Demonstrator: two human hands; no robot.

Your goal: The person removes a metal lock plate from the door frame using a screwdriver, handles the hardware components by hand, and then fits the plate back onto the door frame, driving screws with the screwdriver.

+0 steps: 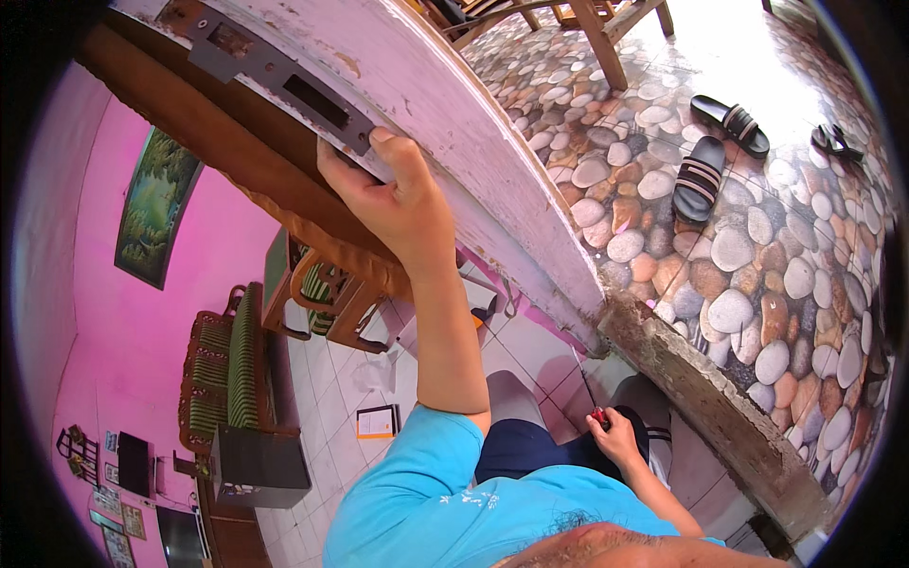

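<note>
A: A pink-walled room [104,312] is seen on the left, where a framed landscape picture [156,210] is hung and a green-striped wooden bench [225,374] is set on the white tiled floor [327,398]. What is picked out next?

B: The edge of a pale, worn wooden door [454,123] is run across the top, and a dark metal lock plate [284,80] is set into it. The left hand [393,204] is raised to that plate; its lower end is pinched between thumb and fingers, so the hand is closed on the plate.

A: And lower down, to the right?

B: The right hand [615,437] is held near the lap, curled shut around a small red-handled tool [599,415]; most of the tool is hidden, so its kind cannot be told. Beyond the concrete threshold [720,417], a pebble-patterned floor [786,275] and black striped sandals [715,151] are seen.

A: What could be spoiled from here?

B: By judgement only: the plate appears to be steadied by fingertips alone, so it could be let slip out of its recess if pressure is eased. The flaking paint could be chipped further if the tool is brought in carelessly.
</note>
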